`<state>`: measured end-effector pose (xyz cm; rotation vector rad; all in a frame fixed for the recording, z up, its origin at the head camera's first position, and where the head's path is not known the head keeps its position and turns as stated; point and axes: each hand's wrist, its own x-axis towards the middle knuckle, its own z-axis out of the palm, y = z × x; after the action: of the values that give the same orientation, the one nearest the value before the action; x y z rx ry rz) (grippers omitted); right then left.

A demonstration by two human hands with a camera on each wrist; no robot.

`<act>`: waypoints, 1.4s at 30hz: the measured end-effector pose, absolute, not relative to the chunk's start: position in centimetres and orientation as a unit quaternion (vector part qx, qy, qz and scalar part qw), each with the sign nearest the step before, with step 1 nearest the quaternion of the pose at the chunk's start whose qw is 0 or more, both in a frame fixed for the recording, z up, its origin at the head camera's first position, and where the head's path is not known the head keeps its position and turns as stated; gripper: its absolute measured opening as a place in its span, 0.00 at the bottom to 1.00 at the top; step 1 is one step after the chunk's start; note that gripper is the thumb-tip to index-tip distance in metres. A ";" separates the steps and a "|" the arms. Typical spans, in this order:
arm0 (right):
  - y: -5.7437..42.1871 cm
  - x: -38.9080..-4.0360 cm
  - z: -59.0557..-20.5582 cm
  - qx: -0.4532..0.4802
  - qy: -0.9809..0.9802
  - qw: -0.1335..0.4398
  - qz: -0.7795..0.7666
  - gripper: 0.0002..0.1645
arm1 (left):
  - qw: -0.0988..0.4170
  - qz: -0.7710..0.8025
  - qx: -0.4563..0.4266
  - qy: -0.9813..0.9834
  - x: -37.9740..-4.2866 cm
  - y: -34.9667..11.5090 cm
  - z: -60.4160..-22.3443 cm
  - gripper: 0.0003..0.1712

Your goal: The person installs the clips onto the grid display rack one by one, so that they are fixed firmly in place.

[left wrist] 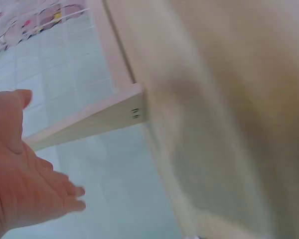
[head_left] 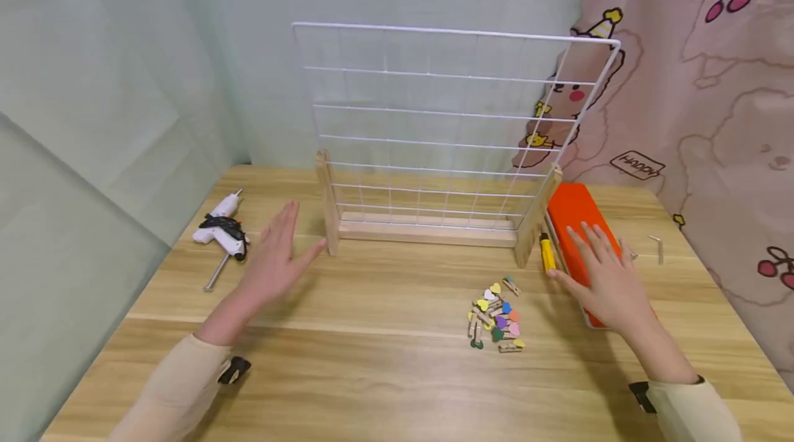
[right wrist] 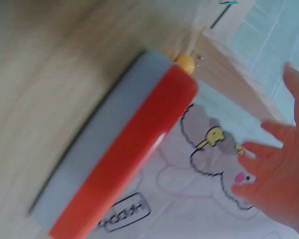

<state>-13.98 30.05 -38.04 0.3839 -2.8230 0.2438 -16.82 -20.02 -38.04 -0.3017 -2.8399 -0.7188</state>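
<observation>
A white wire grid panel [head_left: 446,111] stands in a wooden stand with two uprights and a crossbar [head_left: 428,233]. My left hand [head_left: 273,259], fingers straight and thumb spread, hovers by the stand's left upright [head_left: 329,204]. In the left wrist view that hand [left wrist: 30,174] is apart from the wood and holds nothing. My right hand [head_left: 611,283] spreads its fingers above a red and grey case [head_left: 577,211], right of the right upright [head_left: 538,218]. The right wrist view shows this hand [right wrist: 284,164] bare, away from the case [right wrist: 124,144].
Small clothespins with coloured hearts [head_left: 496,318] lie piled in front of the stand. A white glue gun [head_left: 223,225] with a black cord and a metal rod [head_left: 216,273] lie at left. A yellow-handled tool [head_left: 547,252] and a hex key [head_left: 657,249] lie at right.
</observation>
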 end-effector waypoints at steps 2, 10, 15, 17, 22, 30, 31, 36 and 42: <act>29.5 -14.3 -37.7 0.156 -0.971 0.148 0.103 0.41 | 0.087 -0.293 -0.103 -0.947 -18.0 -19.7 -37.1 0.47; 26.5 -15.9 -38.0 0.227 -0.958 0.012 0.172 0.28 | 0.076 -0.543 -0.100 -0.830 -23.1 -18.4 -34.1 0.46; 25.4 -17.2 -38.8 0.282 -0.949 -0.027 0.141 0.24 | 0.023 -0.668 -0.121 -0.734 -25.5 -18.3 -34.0 0.40; 25.1 -17.6 -39.2 0.298 -0.945 -0.037 0.132 0.22 | 0.002 -0.694 -0.131 -0.708 -26.0 -18.4 -34.1 0.35; 24.5 -17.6 -39.8 0.318 -0.938 -0.052 0.130 0.19 | -0.022 -0.720 -0.173 -0.672 -26.7 -18.7 -34.4 0.29; 23.6 -17.4 -40.2 0.294 -0.946 -0.067 0.124 0.10 | -0.016 -0.713 -0.176 -0.679 -27.0 -19.2 -35.1 0.26; 23.5 -17.4 -40.2 0.292 -0.946 -0.068 0.123 0.10 | -0.014 -0.712 -0.177 -0.679 -27.0 -19.2 -35.1 0.26; 23.6 -17.6 -40.6 0.282 -0.946 -0.075 0.142 0.11 | -0.009 -0.705 -0.180 -0.686 -26.9 -19.1 -34.9 0.26; 24.0 -17.7 -40.6 0.276 -0.947 -0.059 0.154 0.11 | -0.007 -0.703 -0.178 -0.688 -26.7 -19.1 -34.7 0.25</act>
<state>-17.70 24.02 -40.64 0.9013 -3.0926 0.5042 -26.67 -19.12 -34.72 -0.5632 -2.1719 -2.2201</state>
